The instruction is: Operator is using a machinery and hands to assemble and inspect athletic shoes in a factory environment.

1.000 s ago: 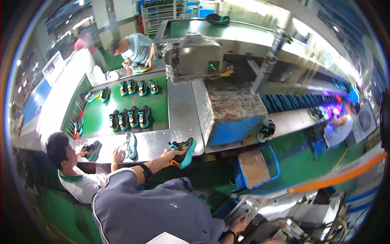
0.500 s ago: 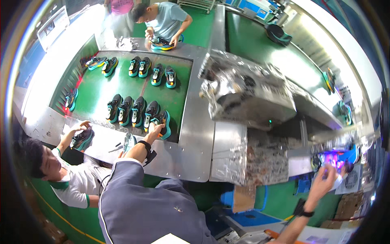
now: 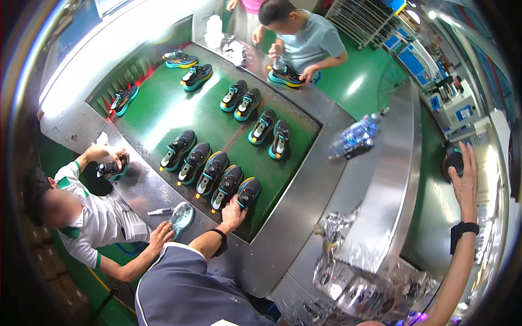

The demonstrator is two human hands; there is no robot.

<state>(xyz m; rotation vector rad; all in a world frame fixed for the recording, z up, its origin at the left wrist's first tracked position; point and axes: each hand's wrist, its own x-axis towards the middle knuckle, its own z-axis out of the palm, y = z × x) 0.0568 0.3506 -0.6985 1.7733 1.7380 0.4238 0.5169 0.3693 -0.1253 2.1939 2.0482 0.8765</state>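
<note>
My left hand (image 3: 234, 215) is closed on the near end of a black sneaker (image 3: 249, 193) with a teal and yellow sole, the rightmost in a near row on the green belt. Beside it in that row stand more sneakers of the same kind (image 3: 213, 173). Over at the far right, my right hand (image 3: 465, 176) is raised with its fingers stretched out. It overlaps a dark rounded object (image 3: 453, 161) on the other green belt; whether they touch I cannot tell.
At left a co-worker holds a dark shoe (image 3: 112, 167) and rests a hand by a pale teal shoe sole (image 3: 182, 218). Another person across the belt handles a sneaker (image 3: 286, 76). Plastic bottles (image 3: 356, 136) lie on the metal edge; crumpled foil (image 3: 348, 271) covers equipment nearby.
The view has swung round. My right hand has moved from the lower right up over the right-hand belt. My left hand stays on the end sneaker. The left co-worker's hand now shows beside the pale sole.
</note>
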